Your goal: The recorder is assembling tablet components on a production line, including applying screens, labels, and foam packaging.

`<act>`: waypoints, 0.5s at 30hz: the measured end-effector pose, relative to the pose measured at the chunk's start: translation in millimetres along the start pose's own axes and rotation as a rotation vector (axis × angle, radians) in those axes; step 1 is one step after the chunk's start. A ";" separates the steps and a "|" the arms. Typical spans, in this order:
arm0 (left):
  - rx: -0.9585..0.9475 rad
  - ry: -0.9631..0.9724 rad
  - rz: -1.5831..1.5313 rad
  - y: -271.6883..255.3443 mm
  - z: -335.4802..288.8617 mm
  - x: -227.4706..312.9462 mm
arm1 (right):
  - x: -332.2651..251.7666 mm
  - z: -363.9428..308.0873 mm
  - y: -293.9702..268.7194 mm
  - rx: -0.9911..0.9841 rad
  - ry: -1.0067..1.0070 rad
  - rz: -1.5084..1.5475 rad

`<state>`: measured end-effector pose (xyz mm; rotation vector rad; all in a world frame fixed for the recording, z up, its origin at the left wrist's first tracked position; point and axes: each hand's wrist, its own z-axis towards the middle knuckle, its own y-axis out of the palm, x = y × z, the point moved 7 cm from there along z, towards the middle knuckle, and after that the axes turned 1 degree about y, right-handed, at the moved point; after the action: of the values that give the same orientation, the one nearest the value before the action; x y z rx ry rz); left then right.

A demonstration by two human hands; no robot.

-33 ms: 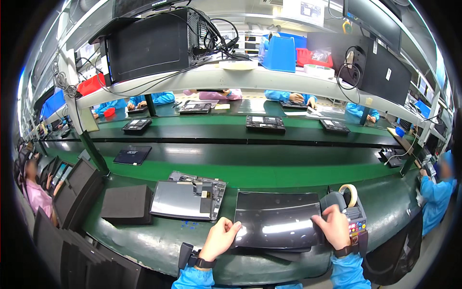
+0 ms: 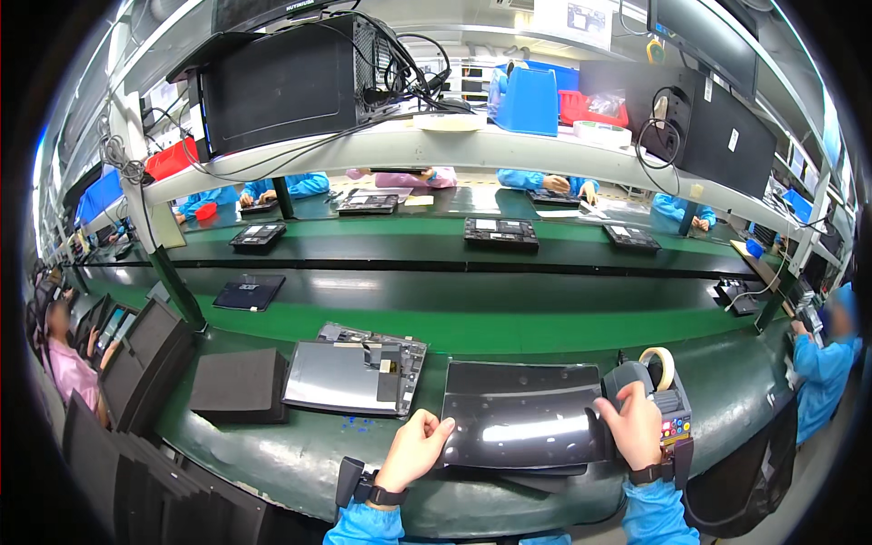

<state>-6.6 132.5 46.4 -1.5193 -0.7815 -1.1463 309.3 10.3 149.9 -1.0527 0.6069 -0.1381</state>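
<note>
A glossy black screen panel (image 2: 518, 404) lies on the near green bench in front of me, a bright reflection running across it. At its left edge my left hand (image 2: 418, 450) pinches the border between thumb and fingers. Beside the right edge is my right hand (image 2: 631, 427), its thumb stretched to the panel's border and the fingertips apart from it. Another dark flat sheet (image 2: 536, 480) shows partly from under the panel. Left of the panel, a silver-backed display panel (image 2: 341, 374) rests over an opened device chassis (image 2: 415, 359).
A grey tape dispenser (image 2: 668, 400) stands close to my right hand. Black foam blocks (image 2: 238, 386) sit at the left. Beyond, a green conveyor (image 2: 509, 318) carries several opened devices (image 2: 501, 233). A metal shelf (image 2: 418, 150) spans overhead. Co-workers sit opposite and at both sides.
My right hand has shifted slightly up and to the right, its thumb and fingers a little farther apart. The panel's right side sits slightly differently. My left hand stays put.
</note>
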 end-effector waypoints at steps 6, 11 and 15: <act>-0.053 0.102 0.137 2.3 12.2 18.7 | 19.0 5.6 41.9 -0.179 0.015 0.371; 0.204 0.351 0.340 -6.6 2.6 42.4 | 9.5 9.0 31.7 -0.129 -0.018 0.104; 0.241 0.431 0.213 -9.3 -9.1 59.5 | 4.3 7.4 8.8 -0.049 -0.002 0.331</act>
<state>2.3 121.3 105.6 -1.0745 -0.4339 -1.1215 315.3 18.8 143.4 -0.9853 0.7772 0.1684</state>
